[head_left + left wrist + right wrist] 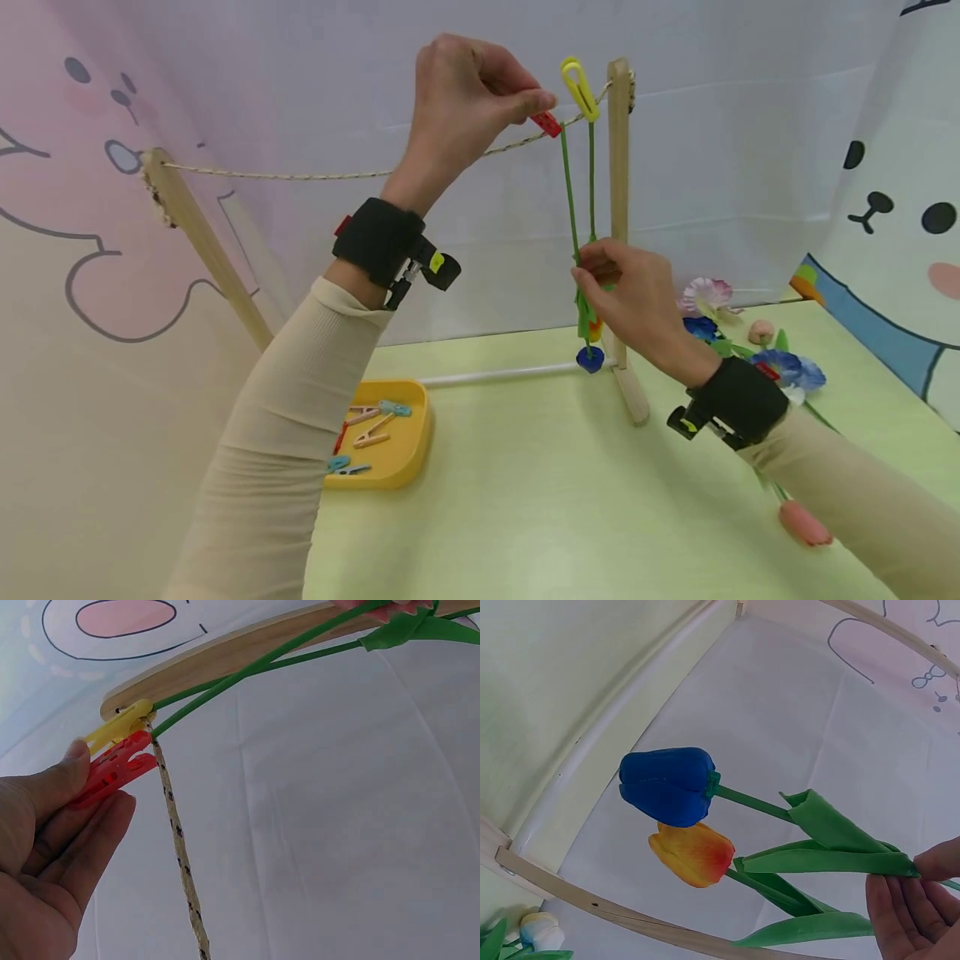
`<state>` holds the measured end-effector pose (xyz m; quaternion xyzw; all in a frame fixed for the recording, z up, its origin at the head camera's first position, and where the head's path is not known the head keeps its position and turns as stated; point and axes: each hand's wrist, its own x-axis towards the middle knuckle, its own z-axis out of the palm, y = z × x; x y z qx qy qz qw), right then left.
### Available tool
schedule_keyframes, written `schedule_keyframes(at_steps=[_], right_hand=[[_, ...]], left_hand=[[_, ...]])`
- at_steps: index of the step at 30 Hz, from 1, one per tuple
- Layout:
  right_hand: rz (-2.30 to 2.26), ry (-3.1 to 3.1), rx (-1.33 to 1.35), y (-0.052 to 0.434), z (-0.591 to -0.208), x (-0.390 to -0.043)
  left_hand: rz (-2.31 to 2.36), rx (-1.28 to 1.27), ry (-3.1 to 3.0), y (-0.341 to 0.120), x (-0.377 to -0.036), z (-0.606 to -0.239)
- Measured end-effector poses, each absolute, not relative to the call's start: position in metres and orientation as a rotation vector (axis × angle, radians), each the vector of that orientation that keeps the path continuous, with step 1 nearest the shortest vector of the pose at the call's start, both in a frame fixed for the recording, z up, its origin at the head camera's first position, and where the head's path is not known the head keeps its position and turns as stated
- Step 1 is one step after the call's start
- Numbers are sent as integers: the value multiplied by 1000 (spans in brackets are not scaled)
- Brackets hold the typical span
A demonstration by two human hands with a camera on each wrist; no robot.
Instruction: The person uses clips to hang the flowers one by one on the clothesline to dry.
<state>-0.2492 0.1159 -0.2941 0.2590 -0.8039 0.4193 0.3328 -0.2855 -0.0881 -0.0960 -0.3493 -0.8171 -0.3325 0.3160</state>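
Red peg (547, 124) sits on the rope (300, 176) beside the yellow peg (580, 87), pinched by left hand (465, 104) fingers, clamping a green stem (568, 192). Right hand (637, 300) fingers pinch the stem's leaves lower down; blue tulip (667, 784) and orange tulip (692, 853) hang head-down above the surface (540, 500).

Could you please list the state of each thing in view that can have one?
left hand: pinches the red clothespin
red clothespin: at the rope, by a green stem
yellow clothespin: clipped on the rope, holding a stem
rope: strung between two wooden posts
blue tulip: hanging head down
orange tulip: hanging head down
right hand: holds the stems and leaves
yellow tray: holds loose clothespins
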Motion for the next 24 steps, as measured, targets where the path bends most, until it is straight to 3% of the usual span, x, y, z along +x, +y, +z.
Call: schedule_keyframes(at_steps=[24], right_hand=[[1061,-2145,643,112,-283,-257]], left_hand=[[-1008,-899,-2242,-85,-295,-95]])
